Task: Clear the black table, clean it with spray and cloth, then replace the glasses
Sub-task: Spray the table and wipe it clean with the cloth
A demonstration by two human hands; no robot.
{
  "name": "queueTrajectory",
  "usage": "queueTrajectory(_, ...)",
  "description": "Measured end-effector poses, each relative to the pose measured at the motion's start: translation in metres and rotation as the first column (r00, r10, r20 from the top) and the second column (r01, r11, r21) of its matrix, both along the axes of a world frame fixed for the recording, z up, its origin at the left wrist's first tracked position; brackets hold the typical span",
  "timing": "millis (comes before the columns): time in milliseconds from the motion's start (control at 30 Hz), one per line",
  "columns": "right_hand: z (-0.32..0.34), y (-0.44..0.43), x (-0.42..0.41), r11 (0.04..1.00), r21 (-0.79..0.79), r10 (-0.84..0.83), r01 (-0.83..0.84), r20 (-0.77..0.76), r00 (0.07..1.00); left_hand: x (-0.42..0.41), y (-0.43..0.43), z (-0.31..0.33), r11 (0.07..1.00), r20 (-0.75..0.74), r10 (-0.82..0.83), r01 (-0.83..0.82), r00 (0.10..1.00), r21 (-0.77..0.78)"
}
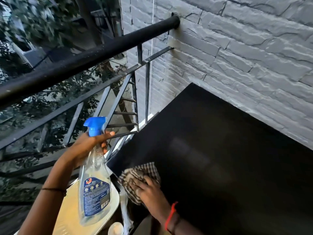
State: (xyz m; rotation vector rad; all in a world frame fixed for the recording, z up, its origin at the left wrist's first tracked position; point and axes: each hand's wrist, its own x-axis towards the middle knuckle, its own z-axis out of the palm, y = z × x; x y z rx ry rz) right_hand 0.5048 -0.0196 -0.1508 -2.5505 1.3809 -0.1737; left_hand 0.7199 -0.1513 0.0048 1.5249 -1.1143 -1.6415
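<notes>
Tabletop first: matte black table (220, 150), a flat slab set against a rough grey stone-brick wall (254, 48). Right hand (150, 192) presses a crumpled checked cloth (140, 172) onto the table's near-left corner, fingers fairly straight. Left hand (89, 146) curls round the neck of a clear plastic spray bottle (94, 184) (blue trigger head), beside the table, over a glossy cream surface (71, 209). Round black railing (84, 56) behind.
</notes>
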Motion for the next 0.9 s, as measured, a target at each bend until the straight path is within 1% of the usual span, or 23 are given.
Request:
queueTrajectory(67,0.005,0.023,-0.028,0.996,-0.054,-0.068,0.070,0.027,0.997,0.013,0.009,0.000,1.000,-0.018,0.012,-0.012,1.000,0.018)
queueTrajectory(100,0.005,0.028,-0.045,0.992,-0.064,-0.111,0.112,0.014,0.994,0.019,0.013,-0.001,1.000,-0.032,0.010,-0.009,0.999,0.025)
queueTrajectory(200,-0.002,0.027,-0.082,0.974,0.043,-0.219,0.221,-0.054,0.974,0.035,0.028,-0.001,0.999,-0.053,0.012,-0.010,0.999,0.039)
queueTrajectory(267,0.001,0.014,-0.081,0.956,0.045,-0.285,0.289,-0.070,0.956,0.043,0.039,-0.002,0.999,-0.053,0.030,-0.028,0.998,0.045)
queueTrajectory(367,0.009,-0.012,-0.054,0.927,0.074,-0.370,0.369,0.007,0.929,0.052,0.054,-0.002,0.997,-0.050,0.047,-0.044,0.998,0.068)
queueTrajectory(500,0.009,-0.023,-0.008,0.932,0.037,-0.363,0.362,0.023,0.932,0.060,0.075,0.000,0.995,-0.027,0.079,-0.077,0.996,0.064)
queueTrajectory(633,0.007,0.004,0.010,0.974,0.027,-0.223,0.225,-0.060,0.973,0.069,0.090,0.004,0.993,-0.021,0.104,-0.103,0.994,0.056)
queueTrajectory(733,0.014,0.042,0.001,0.963,0.067,-0.255,0.260,-0.063,0.965,0.075,0.099,0.005,0.992,-0.028,0.116,-0.115,0.993,0.057)
queueTrajectory(833,0.031,0.070,-0.010,0.944,0.157,-0.285,0.291,-0.057,0.957,0.078,0.107,0.007,0.994,-0.038,0.102,-0.100,0.994,0.046)
queueTrajectory(900,0.052,0.071,-0.019,0.889,0.331,-0.340,0.317,0.013,0.940,0.080,0.111,0.006,0.995,-0.041,0.087,-0.086,0.995,0.042)
